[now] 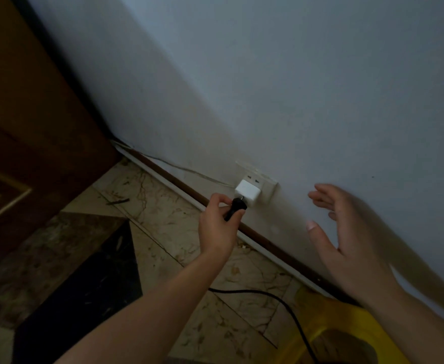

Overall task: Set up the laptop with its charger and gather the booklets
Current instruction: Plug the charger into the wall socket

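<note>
A yellow stool (347, 334) sits closest, at the bottom right. A black cord (281, 300) runs across the tile floor (163, 219) beside it. The right hand (352, 232) is up in the air near the wall (294, 88), touching nothing, its fingers spread a little and blurry. Farther out, the left hand (218, 222) pinches the black plug (235, 210) of the charger between thumb and fingers. The plug's tip is right at the white block (247, 193), which sits in the wall socket (260, 185) low on the wall. A thin wire runs along the baseboard (184, 187). A brown door (32, 127) stands far left.
</note>
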